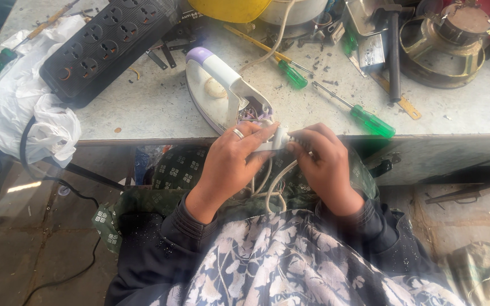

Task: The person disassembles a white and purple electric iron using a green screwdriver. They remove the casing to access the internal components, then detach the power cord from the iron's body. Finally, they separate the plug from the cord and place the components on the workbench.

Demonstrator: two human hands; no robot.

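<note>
Grey, scratched and littered with debris, the workbench (143,107) ends just ahead of my knees. My left hand (231,164), a ring on one finger, is curled around a small white plastic cord fitting (277,139) at the bench edge, thumb and fingers pinching it. My right hand (324,164) is closed against the same fitting from the other side, fingertips pressing its end. White cable (273,187) loops down from the fitting between my wrists onto my lap. Directly behind the fitting lies a white and lilac clothes iron (216,85), its rear cover off and coloured wires exposed. Two green-handled screwdrivers (370,120) rest to the right of the iron, well apart from my hands. A black multi-socket power strip (97,48) sits on crumpled white plastic sheet (18,102) to the left.
</note>
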